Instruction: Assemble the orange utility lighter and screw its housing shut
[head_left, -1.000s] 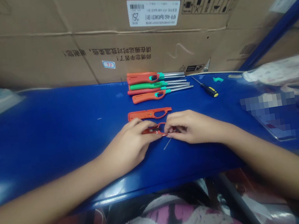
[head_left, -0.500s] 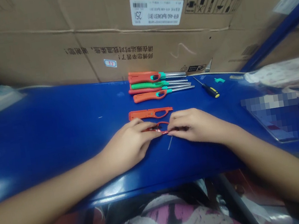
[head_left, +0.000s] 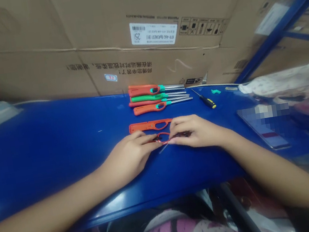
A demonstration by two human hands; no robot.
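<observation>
Between my two hands is an orange-red lighter half-shell (head_left: pixel 163 134) with a looped trigger opening, partly covered by fingers. My left hand (head_left: pixel 132 152) grips its left end, thumb and fingertips closed on it. At the other end, my right hand (head_left: pixel 187 132) pinches the shell near the loop; small dark parts show by its fingers. A thin clear tube (head_left: pixel 163 148) sticks out below the shell toward me. Just behind my hands lies another orange half-shell (head_left: pixel 141 127), its inner side up. Farther back, several assembled long-nosed lighters (head_left: pixel 147 109) lie in a stack of rows.
A black-and-yellow screwdriver (head_left: pixel 208 102) and a small teal plastic piece (head_left: pixel 216 91) lie right of the lighters. A phone (head_left: pixel 264 130) rests on the blue table (head_left: pixel 46 147) at right, near a patterned cloth (head_left: pixel 268 81). A large cardboard box (head_left: pixel 79 77) stands along the back edge.
The camera view has shifted, so the scene sits slightly lower and farther left. The clear tube now slants more toward the left. Both hands keep hold of the half-shell.
</observation>
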